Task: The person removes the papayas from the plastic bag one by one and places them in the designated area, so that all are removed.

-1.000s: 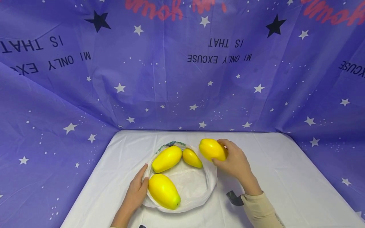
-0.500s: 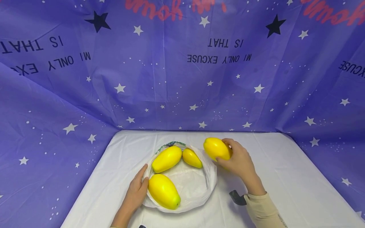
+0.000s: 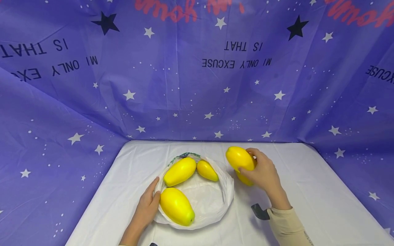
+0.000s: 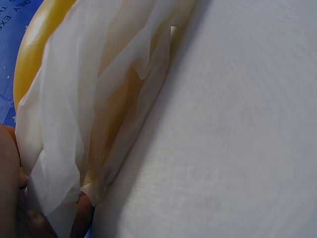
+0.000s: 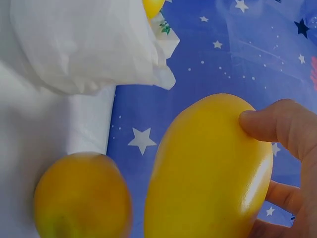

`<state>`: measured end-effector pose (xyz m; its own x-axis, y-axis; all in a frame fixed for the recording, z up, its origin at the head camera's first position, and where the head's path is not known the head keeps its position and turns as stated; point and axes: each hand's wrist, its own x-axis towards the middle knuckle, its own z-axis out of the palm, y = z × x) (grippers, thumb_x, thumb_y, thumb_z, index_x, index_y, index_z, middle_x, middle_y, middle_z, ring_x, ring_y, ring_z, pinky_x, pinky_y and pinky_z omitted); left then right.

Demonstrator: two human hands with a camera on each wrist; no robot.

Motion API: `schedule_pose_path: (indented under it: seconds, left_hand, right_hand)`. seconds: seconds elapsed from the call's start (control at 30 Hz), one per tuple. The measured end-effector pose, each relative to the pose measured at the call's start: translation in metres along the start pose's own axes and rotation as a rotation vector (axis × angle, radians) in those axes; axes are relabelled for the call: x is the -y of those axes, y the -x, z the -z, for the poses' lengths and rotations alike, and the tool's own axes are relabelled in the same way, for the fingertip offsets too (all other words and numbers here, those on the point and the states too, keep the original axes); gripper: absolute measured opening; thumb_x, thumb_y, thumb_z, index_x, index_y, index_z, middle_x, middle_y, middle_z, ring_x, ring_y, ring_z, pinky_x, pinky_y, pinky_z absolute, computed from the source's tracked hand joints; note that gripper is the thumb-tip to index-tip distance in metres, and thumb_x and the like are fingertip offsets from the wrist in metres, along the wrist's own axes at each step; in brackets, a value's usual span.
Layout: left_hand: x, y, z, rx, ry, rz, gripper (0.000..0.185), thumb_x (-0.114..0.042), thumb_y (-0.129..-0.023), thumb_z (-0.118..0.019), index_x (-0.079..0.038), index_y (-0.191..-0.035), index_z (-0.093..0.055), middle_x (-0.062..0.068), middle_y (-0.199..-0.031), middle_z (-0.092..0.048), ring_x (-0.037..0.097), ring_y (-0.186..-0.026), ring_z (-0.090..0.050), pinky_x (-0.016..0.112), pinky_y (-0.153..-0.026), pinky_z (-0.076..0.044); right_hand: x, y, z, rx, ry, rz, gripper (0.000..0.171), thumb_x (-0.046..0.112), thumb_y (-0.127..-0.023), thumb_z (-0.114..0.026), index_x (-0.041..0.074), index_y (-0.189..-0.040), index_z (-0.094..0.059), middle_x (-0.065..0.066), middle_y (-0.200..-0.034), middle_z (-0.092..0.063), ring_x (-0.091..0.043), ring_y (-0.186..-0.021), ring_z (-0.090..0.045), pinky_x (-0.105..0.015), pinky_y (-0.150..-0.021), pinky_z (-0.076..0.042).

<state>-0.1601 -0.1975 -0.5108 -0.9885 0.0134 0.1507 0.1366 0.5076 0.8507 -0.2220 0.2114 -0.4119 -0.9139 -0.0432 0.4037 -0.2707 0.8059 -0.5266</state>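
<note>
Right of the white bag [image 3: 227, 194], the right hand [image 3: 265, 172], clamped round a yellow fruit [image 3: 239, 158], stands farther out than a second ago; judged clear of the bag. Another fruit [image 3: 245, 178] shows beneath. Left, the left hand [image 3: 147, 205] pinches the white bag; three fruits [image 3: 180, 172] lie inside.

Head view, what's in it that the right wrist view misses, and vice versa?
Only the head view: the left hand holding the white plastic bag, and the bag's inside with all three yellow fruits in it.

Only the right wrist view: a greenish patch on the loose fruit, and starry backdrop between it and the held fruit.

Both: those last two fruits, the right hand, the bag's outside, the white tablecloth and the backdrop.
</note>
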Motion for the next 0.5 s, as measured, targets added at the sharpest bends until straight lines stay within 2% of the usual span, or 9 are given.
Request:
schedule_pose_path:
  seconds: [0.5]
  left_hand:
    - [-0.001, 0.000, 0.000, -0.005, -0.010, -0.011, 0.053, -0.011, -0.103, -0.042, -0.007, -0.154, -0.028, 0.011, -0.157, -0.029, 0.031, -0.143, -0.024, 0.053, -0.116, -0.020]
  right_hand:
    - [-0.018, -0.001, 0.005, 0.008, 0.003, -0.068, 0.069, 0.035, -0.073, -0.083, 0.012, -0.131, -0.054, -0.014, -0.121, -0.061, -0.032, -0.095, -0.061, -0.051, -0.075, -0.049]
